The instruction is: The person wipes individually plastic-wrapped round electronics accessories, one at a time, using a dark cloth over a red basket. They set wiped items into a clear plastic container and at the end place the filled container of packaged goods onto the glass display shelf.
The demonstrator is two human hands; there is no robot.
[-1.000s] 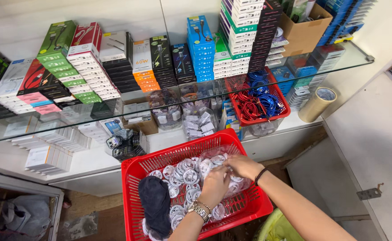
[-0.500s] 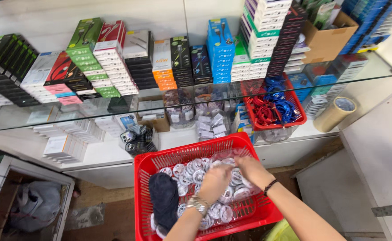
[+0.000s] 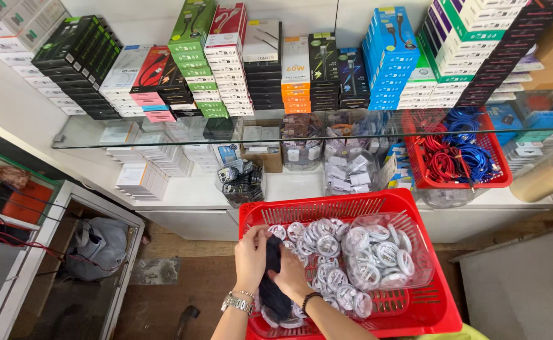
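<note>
One dark cloth [image 3: 273,277] in both hands' grip, left hand [image 3: 252,257] and right hand [image 3: 290,274], over one red basket [image 3: 415,308].

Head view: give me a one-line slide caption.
Left hand and right hand grip a dark cloth over coiled white cables in a red plastic basket.

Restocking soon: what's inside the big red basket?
The red basket holds many coiled white cables, some in a clear tub. Both hands, left and right, hold a dark cloth. Whatever lies beneath is hidden.
</note>
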